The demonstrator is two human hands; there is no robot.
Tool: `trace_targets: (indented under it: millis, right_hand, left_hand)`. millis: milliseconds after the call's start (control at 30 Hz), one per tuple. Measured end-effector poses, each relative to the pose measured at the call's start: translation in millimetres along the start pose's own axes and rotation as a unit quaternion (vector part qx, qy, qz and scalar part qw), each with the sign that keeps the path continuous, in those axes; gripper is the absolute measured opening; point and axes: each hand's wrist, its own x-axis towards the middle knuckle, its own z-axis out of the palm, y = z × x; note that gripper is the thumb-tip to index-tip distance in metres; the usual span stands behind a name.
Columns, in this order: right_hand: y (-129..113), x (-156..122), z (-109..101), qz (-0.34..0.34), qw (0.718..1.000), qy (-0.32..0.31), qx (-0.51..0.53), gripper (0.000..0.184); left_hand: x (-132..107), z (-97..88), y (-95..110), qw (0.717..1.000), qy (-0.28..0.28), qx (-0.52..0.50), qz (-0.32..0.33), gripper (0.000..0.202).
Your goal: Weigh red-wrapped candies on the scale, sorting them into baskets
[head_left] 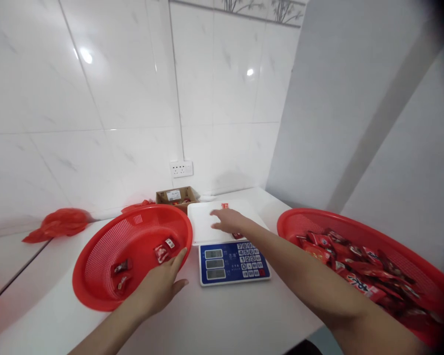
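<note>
My left hand (163,283) rests open on the near rim of a red mesh basket (96,256), fingers stretched toward small red packets (162,252) lying inside it. My right hand (227,220) lies flat, fingers spread, on the white platter (203,224) of a digital scale (232,262) with a blue keypad. One small red packet (225,205) sits at the platter's far edge, and another red packet (238,235) shows just under my right wrist. Neither hand grips anything.
A second red basket (299,219) on the right holds several red snack packets (355,276). An open cardboard box (175,195) stands against the tiled wall below a socket (181,168). A crumpled red plastic bag (59,223) lies at the left.
</note>
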Motion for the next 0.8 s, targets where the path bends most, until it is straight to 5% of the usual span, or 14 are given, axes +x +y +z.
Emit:
trace_targets:
  millis: [200, 467, 667, 800]
  right_hand:
    - [19.1, -6.3, 11.0, 0.049, 0.998, -0.025, -0.025, 0.024]
    - [-25.3, 34.7, 9.1, -0.052, 0.994, 0.063, 0.076, 0.047]
    - [26.6, 47.7, 25.9, 0.124, 0.987, 0.098, 0.03, 0.038]
    - [47.9, 44.6, 29.6, 0.139, 0.984, 0.103, 0.043, 0.032]
  left_hand:
    - [2.4, 3.5, -1.4, 1.0, 0.001, 0.005, 0.002, 0.065]
    - [1.1, -1.0, 4.5, 1.0, -0.011, 0.0, -0.011, 0.066]
    - [0.6, -3.6, 7.2, 1.0, -0.019, -0.002, -0.011, 0.067]
    - [0.0, -4.6, 6.9, 1.0, -0.023, -0.003, -0.011, 0.068]
